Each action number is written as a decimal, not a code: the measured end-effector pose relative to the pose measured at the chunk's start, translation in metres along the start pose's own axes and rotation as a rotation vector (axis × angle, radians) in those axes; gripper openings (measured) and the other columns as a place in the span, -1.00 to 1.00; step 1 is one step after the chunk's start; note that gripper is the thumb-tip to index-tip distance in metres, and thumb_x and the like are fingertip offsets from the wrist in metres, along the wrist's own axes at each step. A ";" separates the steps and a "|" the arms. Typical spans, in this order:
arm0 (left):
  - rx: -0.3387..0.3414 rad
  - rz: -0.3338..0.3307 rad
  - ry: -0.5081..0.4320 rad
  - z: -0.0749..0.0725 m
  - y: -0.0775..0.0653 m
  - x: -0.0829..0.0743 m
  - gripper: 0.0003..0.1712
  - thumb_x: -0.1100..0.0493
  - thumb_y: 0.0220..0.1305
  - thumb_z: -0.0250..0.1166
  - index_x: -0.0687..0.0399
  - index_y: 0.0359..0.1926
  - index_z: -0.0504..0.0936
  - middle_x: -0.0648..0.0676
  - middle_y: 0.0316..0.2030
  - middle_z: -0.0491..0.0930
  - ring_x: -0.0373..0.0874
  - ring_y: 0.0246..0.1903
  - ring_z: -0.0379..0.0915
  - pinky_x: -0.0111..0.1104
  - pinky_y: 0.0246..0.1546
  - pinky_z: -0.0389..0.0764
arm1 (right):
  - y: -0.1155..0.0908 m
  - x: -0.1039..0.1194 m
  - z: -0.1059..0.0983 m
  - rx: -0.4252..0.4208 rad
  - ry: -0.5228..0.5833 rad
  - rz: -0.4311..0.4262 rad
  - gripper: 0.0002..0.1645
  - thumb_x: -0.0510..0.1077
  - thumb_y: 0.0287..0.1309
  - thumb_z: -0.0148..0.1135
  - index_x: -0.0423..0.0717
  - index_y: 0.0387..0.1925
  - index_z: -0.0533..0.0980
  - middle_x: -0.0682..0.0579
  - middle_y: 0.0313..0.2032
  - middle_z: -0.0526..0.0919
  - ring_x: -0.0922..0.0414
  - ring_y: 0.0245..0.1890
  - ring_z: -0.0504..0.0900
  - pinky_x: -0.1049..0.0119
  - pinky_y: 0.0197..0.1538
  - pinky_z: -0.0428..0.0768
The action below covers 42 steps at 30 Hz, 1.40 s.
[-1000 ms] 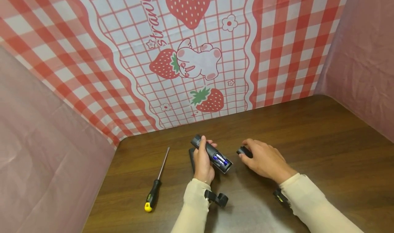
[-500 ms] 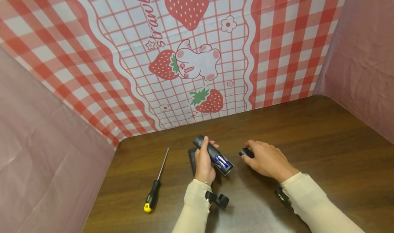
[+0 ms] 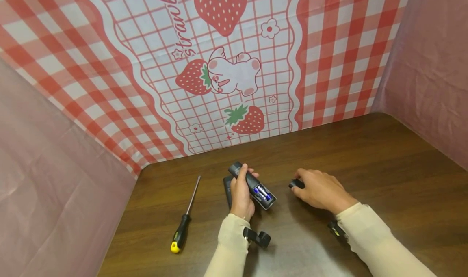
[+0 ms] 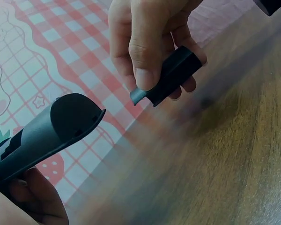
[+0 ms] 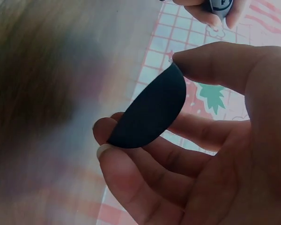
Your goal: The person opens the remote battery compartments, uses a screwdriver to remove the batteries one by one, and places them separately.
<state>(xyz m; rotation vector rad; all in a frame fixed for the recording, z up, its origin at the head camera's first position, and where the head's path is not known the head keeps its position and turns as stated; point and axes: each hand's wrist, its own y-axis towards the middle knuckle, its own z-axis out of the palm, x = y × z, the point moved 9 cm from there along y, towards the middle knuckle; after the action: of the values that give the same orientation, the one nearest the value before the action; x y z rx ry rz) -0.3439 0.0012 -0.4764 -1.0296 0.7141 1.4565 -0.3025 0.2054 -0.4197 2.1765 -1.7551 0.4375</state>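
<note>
In the head view my left hand grips a black remote control, its back turned up. The remote's battery bay is uncovered, and blue-and-silver batteries lie in it. To the right, my right hand pinches a small black battery cover, apart from the remote. The left wrist view shows the cover between thumb and fingers, its ridged inner side partly visible, with the remote's rounded end to the left. From the right wrist the curved end of the cover shows.
A screwdriver with a black and yellow handle lies on the wooden table, left of the hands. A flat black object lies partly hidden behind my left hand. A strawberry-print cloth hangs along the back edge.
My right hand has drifted a little to the right with the battery cover, widening the gap to the remote. My left hand and the remote have shifted only slightly.
</note>
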 end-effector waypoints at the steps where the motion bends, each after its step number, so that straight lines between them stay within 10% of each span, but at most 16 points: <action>1: 0.001 -0.001 -0.002 0.000 0.000 0.000 -0.64 -0.07 0.40 0.22 0.17 -0.24 0.59 0.08 -0.37 0.65 -0.05 -0.22 0.60 -0.25 -0.10 0.43 | 0.000 -0.001 0.000 0.009 0.000 0.006 -0.49 0.06 0.21 0.32 -0.13 0.10 0.56 -0.13 -0.06 0.68 -0.06 -0.15 0.64 -0.14 -0.16 0.55; 42: 0.032 0.011 0.023 -0.002 -0.001 -0.003 -0.61 -0.07 0.39 0.23 0.22 -0.20 0.59 0.05 -0.43 0.65 -0.03 -0.23 0.61 -0.29 -0.17 0.48 | -0.006 -0.039 -0.014 0.163 -0.031 0.060 -0.62 0.09 0.13 0.38 -0.07 -0.17 0.54 0.05 -0.34 0.61 0.05 -0.36 0.55 -0.07 -0.32 0.48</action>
<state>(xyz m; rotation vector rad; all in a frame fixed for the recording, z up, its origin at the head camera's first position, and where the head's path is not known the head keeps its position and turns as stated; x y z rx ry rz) -0.3424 -0.0013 -0.4746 -1.0212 0.7584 1.4401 -0.3053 0.2466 -0.4235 2.2553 -1.8650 0.5838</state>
